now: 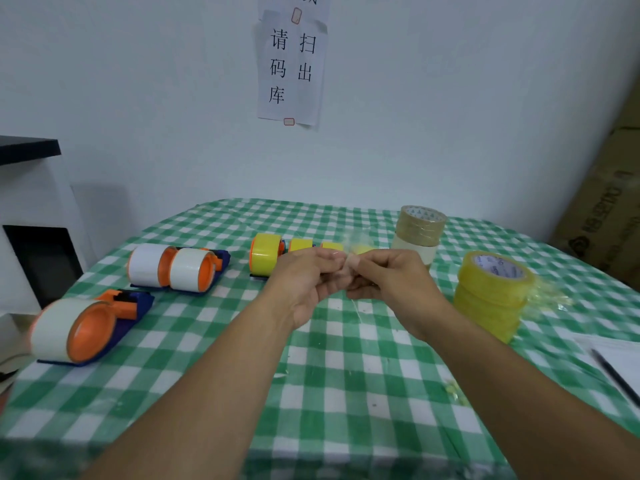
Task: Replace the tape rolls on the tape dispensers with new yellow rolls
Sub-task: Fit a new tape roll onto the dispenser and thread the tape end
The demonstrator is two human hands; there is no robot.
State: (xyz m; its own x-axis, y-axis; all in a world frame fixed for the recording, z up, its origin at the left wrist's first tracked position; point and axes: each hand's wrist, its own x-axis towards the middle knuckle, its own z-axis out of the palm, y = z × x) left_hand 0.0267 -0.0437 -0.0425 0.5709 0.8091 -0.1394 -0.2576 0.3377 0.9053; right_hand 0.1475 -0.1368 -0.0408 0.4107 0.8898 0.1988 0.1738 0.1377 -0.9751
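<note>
The paper sign (pixel 292 64) at the top middle says 请扫码出库. The letters on the shiny yellow tape rolls (pixel 491 296), stacked at the right, are too blurry to read. In the middle, my left hand (pixel 304 289) and right hand (pixel 391 282) pinch a thin clear strip (pixel 346 263) between fingertips; I can hardly see it. Blue-and-orange tape dispensers (pixel 126 304) sit at the left.

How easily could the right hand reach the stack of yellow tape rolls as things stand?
Probably yes: the stack of yellow tape rolls stands close beside the right hand, nothing between them. Its fingers pinch a clear tape scrap, though.
</note>
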